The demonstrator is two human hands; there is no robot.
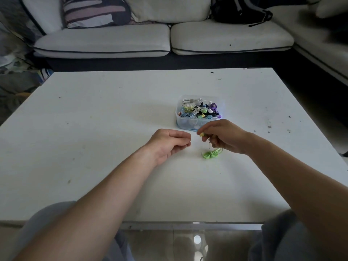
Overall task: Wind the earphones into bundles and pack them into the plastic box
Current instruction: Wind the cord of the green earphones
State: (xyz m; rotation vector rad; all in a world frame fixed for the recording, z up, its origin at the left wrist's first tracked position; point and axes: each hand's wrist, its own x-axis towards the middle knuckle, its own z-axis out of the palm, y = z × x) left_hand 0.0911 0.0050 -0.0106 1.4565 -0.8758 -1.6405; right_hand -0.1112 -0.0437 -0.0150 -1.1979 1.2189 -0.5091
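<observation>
Pinching a yellow-green earbud [202, 134] at its fingertips, the right hand [224, 136] hovers low over the white table [113, 119] with its lower fingers curled in. Whether they also catch the cord cannot be told. From the pinch a thin cord [209, 144] drops to a green bundle [211, 154], which lies on the table just below the grip and slightly nearer the person. The left hand [169, 142] rests on the table just beside the grip, to its left, with fingers loosely curled and nothing visible in them. The plastic box [183, 125] stands just beyond the grip — already heaped with wound earphones of several colours.

By the look of it, this pair is nearly wound, and the loose end wants a last turn or a tuck before it goes in. To do that well, the person would likely hold the pinch close to the bundle so the free length is short. The left hand could come across to pin the bundle's waist while the right wraps the end round it — a slack tail could let the loops spring apart. The box looks full near its rim, so the bundle probably needs setting into a gap and pressing lightly, not dropping on top where it might slide off.
</observation>
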